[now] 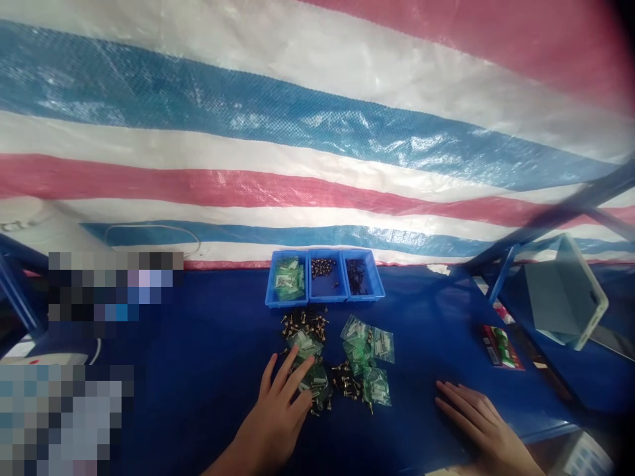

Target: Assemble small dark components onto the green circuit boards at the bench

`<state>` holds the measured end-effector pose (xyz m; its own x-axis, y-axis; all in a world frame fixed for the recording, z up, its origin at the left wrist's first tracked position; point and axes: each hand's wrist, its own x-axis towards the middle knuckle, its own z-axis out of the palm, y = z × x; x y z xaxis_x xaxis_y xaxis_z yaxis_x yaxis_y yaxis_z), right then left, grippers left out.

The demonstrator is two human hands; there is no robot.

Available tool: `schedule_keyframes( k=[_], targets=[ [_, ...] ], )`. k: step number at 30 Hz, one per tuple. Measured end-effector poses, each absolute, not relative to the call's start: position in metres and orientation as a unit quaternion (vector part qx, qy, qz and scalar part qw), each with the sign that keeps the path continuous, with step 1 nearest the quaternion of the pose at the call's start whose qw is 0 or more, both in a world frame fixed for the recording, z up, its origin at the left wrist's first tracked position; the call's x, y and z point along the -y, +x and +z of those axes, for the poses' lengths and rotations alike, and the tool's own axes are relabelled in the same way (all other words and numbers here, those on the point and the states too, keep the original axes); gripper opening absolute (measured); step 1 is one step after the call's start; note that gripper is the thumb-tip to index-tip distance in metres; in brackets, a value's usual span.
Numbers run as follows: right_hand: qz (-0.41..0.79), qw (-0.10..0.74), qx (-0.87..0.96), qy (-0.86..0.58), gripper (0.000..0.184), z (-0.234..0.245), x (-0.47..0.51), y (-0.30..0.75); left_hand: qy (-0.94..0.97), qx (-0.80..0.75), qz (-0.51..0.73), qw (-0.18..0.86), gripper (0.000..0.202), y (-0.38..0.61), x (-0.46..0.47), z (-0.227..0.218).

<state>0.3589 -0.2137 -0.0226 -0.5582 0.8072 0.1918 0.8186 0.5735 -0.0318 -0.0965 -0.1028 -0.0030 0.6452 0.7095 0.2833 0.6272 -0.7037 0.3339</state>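
Overlying the left of two heaps (317, 379) of packets (378, 386) and small parts (303, 324), the splayed left hand (278, 408) grasps nothing visible; the right hand (473, 415) lies extended, empty, on the counter (208, 357). Three blue bins (327, 291) stand behind.

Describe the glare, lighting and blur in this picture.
Head view: white glare streaks the striped sheet, while the blue tabletop lies darker; head view again: the green packets look soft in fine detail, and the blue frame bar at right is hazy.

A blue table (208, 344) bears bins (325, 288), small parts (305, 323), packets (380, 385).
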Motion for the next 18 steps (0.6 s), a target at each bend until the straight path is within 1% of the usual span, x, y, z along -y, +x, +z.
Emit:
schedule_keyframes(
  k=[4, 9, 18],
  targets=[
    [-0.026, 0.091, 0.883, -0.459, 0.087, -0.0225, 0.2150, 0.3608, 0.903, -0.366, 0.193, 0.113, 0.013, -0.0951, 0.1029, -0.0021],
    [-0.018, 0.092, 0.875, -0.475, 0.083, -0.0253, 0.2171, 0.3618, 0.902, -0.371, 0.184, 0.122, 0.014, -0.0934, 0.1048, -0.0008],
    [-0.035, 0.083, 0.875, -0.475, 0.088, -0.0294, 0.2180, 0.3637, 0.899, -0.380, 0.185, 0.117, 0.018, -0.0906, 0.1066, 0.0018]
  ],
)
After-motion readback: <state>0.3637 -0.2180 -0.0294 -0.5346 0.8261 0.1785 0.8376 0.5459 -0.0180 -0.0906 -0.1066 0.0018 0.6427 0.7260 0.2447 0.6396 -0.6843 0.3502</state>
